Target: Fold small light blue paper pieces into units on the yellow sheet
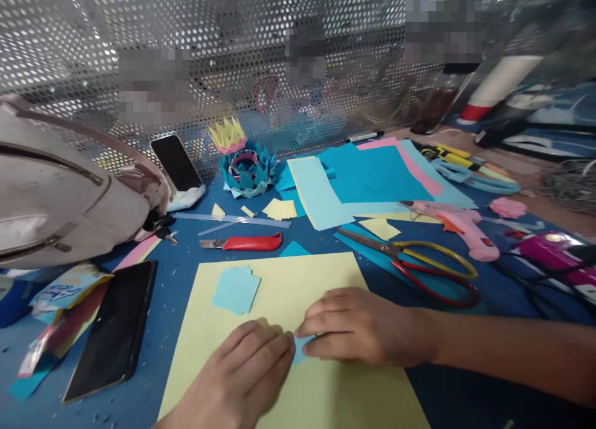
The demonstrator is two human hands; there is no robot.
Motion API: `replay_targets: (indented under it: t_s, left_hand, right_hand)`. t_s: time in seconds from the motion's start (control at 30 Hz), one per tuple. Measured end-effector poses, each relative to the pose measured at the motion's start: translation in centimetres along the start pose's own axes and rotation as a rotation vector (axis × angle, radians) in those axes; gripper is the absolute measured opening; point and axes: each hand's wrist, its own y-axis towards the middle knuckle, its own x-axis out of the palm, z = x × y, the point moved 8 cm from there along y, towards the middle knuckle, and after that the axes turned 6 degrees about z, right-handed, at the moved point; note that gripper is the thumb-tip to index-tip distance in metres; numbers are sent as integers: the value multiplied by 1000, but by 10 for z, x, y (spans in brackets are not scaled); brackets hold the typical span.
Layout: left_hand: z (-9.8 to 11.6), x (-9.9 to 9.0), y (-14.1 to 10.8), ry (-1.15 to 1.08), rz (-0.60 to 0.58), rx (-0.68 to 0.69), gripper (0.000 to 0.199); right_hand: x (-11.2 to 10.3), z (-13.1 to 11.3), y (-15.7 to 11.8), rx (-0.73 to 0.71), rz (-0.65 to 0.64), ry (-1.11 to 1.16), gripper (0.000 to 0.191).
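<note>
Between my hands is a small light blue paper piece, partly covered by fingers, over a large pale yellow sheet. My left hand has its fingers pressed together at the left edge of the piece. From the right, my right hand grips the same piece with closed fingers. A small stack of light blue paper squares lies on the yellow sheet, just beyond my left hand. Scissors with one yellow and one red handle lie beyond my right hand. Past the sheet rests a red utility knife.
Folded-paper flowers stand at the back by the perforated metal panel. Blue sheets, a pink glue gun and a magenta device are on the right. A bag and a black phone are left.
</note>
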Motion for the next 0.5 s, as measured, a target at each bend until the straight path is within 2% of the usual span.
replay_targets:
  t_s: [0.33, 0.5]
  left_hand:
    - [2, -15, 18, -14, -2, 24, 33]
    - [1, -11, 13, -22, 40, 18, 35]
  right_hand:
    - [0, 1, 1, 24, 14, 46, 24]
    - [1, 2, -1, 26, 15, 62, 24]
